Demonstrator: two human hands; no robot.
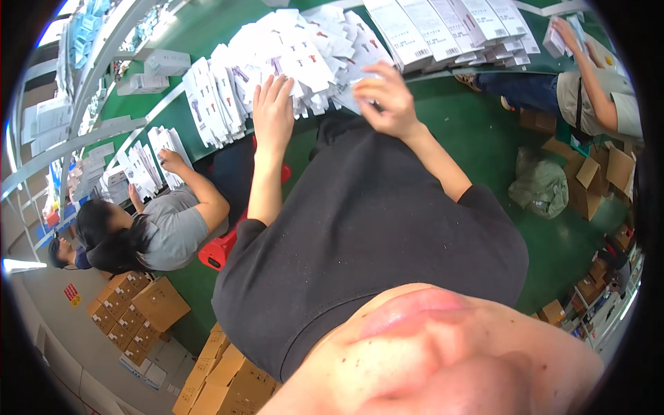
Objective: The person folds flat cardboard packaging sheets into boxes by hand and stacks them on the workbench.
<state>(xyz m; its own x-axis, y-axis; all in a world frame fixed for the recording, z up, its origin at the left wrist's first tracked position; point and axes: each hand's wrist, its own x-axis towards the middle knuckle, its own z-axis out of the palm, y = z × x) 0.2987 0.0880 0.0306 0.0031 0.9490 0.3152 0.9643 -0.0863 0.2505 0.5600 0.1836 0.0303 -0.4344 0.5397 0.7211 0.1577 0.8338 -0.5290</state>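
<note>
A broad, loose pile of flat white printed cartons (304,41) covers the bench in front of me, with small purple and red product pictures on them. My left hand (273,114) rests on the near edge of this pile, its fingers stretched out flat and nothing gripped. To the right, my right hand (389,102) is raised at the pile's near right edge. Its fingers are bent and smeared by motion, so whether anything is between them is unclear. Left of my left hand, a row of cartons (211,104) leans in overlapping layers.
White boxes (443,31) are stacked along the bench at the right. A person in grey (169,232) works at the left over more cartons; another person (602,97) handles a box at the far right. Brown cardboard boxes (225,377) and a plastic bag (539,183) are on the floor.
</note>
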